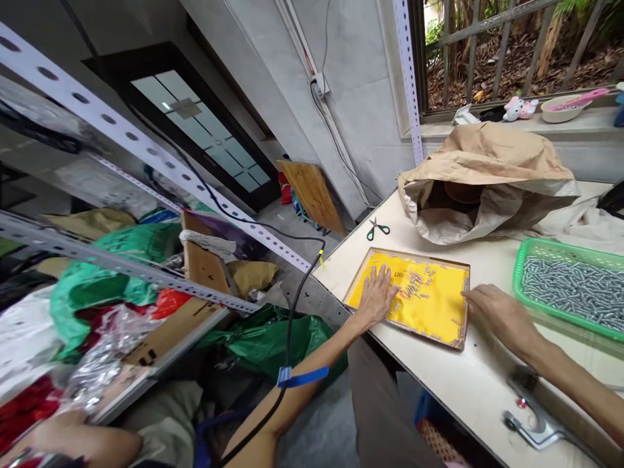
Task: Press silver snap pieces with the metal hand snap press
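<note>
a yellow tray [439,318] in a wooden frame lies near the front edge of the table [463,390], with small metal pins [414,283] scattered over it. the left hand [376,296] rests flat on its left part, fingers spread, gripping nothing. the right hand [497,315] – blurred, loosely open – touches the tray's right rim. just beside sits a green basket [519,266] of pins; scissors [376,229] and a paper bag [487,175] lie behind.

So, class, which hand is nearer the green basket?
Right. The right hand sits at the right edge of the yellow tray, beside the green basket; the left hand lies on the tray's left side, farther off.
</note>
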Tool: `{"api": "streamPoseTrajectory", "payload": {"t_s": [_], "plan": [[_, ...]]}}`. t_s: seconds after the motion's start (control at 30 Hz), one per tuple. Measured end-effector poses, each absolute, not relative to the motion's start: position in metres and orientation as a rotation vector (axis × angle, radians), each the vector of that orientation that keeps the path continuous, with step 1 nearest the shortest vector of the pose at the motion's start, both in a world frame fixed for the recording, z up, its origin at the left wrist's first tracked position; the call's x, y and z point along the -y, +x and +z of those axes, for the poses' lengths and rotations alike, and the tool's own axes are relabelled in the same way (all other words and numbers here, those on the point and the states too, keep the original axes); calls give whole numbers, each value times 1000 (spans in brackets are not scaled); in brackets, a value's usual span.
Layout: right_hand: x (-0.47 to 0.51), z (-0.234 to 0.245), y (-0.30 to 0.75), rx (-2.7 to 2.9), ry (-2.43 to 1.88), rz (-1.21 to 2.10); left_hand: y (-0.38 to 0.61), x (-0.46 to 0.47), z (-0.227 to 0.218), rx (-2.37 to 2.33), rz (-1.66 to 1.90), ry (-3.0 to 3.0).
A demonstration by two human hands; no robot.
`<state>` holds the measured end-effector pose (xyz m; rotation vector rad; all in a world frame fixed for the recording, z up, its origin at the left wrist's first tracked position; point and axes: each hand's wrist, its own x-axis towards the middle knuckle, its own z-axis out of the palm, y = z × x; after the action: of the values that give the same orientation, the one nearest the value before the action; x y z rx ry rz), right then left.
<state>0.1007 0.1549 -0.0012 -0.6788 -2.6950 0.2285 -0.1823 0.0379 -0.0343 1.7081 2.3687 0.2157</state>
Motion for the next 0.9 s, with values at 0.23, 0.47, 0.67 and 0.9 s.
{"api": "streamPoseTrajectory", "payload": {"t_s": [0.23,0.47,0.67,0.9], "plan": [[-173,-7,6,2941,-767,515,-149,-59,-35,-2248,728,2033],[-176,-19,-3,2823,-796,768,-136,-74,-35,-1965,1135,1416],[-160,-30,11,2663,-920,1020,-120,-72,-45,-1541,1218,749],[-156,-35,14,2558,-1136,1020,-104,-74,-49,-1600,1299,446]]}}
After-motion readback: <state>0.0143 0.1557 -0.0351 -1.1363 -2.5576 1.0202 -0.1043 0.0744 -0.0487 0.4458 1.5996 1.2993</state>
